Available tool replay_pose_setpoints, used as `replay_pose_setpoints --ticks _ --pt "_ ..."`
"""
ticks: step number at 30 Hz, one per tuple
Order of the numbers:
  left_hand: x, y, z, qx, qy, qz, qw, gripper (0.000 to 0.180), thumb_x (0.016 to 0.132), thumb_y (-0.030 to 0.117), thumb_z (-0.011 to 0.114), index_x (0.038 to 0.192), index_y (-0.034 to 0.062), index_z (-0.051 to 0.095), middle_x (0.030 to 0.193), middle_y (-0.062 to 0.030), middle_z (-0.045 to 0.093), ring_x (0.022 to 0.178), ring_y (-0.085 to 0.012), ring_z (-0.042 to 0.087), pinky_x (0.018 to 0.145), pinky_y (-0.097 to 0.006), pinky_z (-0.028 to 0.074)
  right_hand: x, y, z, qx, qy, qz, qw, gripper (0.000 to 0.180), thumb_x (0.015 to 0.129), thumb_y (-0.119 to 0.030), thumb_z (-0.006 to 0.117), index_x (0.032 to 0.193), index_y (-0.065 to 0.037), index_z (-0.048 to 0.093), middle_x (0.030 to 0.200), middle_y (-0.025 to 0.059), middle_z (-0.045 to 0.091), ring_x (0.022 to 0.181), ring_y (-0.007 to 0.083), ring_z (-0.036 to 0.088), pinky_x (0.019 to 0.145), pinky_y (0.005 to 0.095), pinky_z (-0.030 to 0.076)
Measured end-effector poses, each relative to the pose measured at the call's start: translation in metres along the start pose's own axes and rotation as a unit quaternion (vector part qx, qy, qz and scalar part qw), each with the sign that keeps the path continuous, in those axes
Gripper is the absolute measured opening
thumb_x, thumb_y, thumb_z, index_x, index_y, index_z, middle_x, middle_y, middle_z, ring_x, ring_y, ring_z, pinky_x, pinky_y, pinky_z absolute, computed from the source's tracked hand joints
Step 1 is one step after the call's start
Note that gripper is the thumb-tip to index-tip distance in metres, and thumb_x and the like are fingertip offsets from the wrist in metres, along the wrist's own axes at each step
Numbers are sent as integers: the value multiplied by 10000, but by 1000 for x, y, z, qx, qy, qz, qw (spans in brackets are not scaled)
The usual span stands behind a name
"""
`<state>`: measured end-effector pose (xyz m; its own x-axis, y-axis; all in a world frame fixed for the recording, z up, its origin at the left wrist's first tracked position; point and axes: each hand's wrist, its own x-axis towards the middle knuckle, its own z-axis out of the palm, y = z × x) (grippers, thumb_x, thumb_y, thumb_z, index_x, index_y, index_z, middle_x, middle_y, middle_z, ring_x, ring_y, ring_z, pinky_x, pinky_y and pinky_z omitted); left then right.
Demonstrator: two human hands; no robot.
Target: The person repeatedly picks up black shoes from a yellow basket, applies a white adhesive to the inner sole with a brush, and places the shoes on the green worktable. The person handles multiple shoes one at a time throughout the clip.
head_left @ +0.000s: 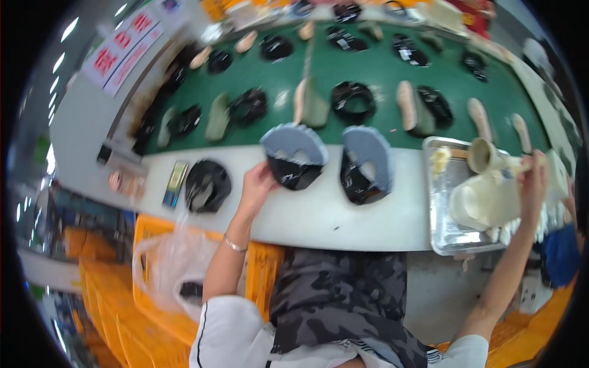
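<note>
Between the fingers of my left hand (pixel 260 181) is the edge of a black shoe upper (pixel 297 174) with a blue-grey underside, tilted up off the white ledge. A second such upper (pixel 361 179) lies to its right on the ledge. My right hand (pixel 532 178) is closed over the right side of a metal tray (pixel 437 228), around a pale object I cannot make out. Beside that hand, a cream cup (pixel 482 154) and a whitish plastic container (pixel 485 201) sit in the tray. A yellowish lump (pixel 440 159) lies by the tray's far left corner.
Across the ledge, a green conveyor belt (pixel 288 67) carries rows of black uppers, soles and insoles. Left on the ledge are a glossy black upper (pixel 208 186) and a small box (pixel 175 184). An orange crate (pixel 145 236) with a clear plastic bag (pixel 178 264) stands below.
</note>
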<state>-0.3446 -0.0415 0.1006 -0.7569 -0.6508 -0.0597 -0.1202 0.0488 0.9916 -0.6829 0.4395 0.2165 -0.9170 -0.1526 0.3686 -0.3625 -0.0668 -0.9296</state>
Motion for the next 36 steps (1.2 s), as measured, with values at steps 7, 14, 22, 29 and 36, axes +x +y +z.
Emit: replay_pose_setpoints --ticks 7,14,22,29,36 --pt "-32 22 -76 306 244 257 883 262 798 -19 557 1059 6 566 872 -74 612 775 -169 591 664 -290 480 9 6 -26 35 -88 10 995 276 954 -226 464 1149 -32 470 937 41 524 648 49 434 601 161 357" --pt "-45 41 -146 626 138 18 767 425 715 52 645 1127 57 542 1010 -124 584 991 -298 542 809 -380 457 9 3 -17 28 -83 3 996 271 956 -233 460 1141 -35 467 937 44 512 643 52 415 619 167 352" --pt "-44 44 -152 613 52 76 785 307 708 24 610 1014 53 605 980 -122 601 896 -324 588 771 -380 474 6 -3 -14 30 -83 7 996 263 960 -241 450 1121 -33 466 928 33 498 640 51 407 617 164 349" --pt "-70 67 -138 710 101 100 690 335 740 -51 494 1040 83 557 1018 -76 591 871 -312 593 697 -385 485 7 1 -13 31 -87 9 996 263 961 -242 446 1118 -32 466 924 32 495 638 50 410 616 171 357" --pt "-108 126 -101 771 137 128 609 279 819 -30 445 1064 83 515 1083 -120 569 882 -340 576 710 -368 471 1 -5 -15 15 -84 -11 996 289 958 -230 454 1159 -22 460 952 52 511 654 54 433 614 172 366"
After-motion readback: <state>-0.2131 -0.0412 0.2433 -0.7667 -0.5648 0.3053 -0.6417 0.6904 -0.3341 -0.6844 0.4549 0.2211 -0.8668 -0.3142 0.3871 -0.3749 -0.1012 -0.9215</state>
